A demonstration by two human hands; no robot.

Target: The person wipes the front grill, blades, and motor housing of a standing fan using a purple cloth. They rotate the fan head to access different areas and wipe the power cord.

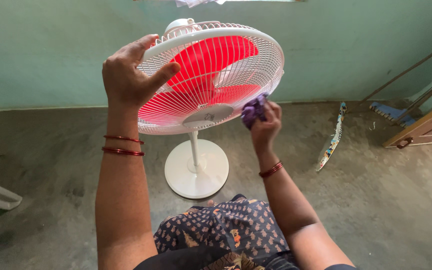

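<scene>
**Fingers on the fan cage, cloth at its rim**

The fingers [135, 50] of the left hand [128, 75] curl narrow over the top edge of the white fan guard [211, 75], thumb pressed against its wires. The right hand [265, 122] holds a bunched purple cloth [253, 110] tight against the guard's lower right rim. Red blades [211, 62] show behind the wires. The pedestal fan tilts towards the camera, its round white base [196, 170] standing on the grey floor [51, 165]. A patterned plate [332, 137] lies at the right, near a wooden door [428, 127].

Left hand [128, 75] grips fan [211, 75]; right hand [265, 125] presses cloth [253, 110].
</scene>
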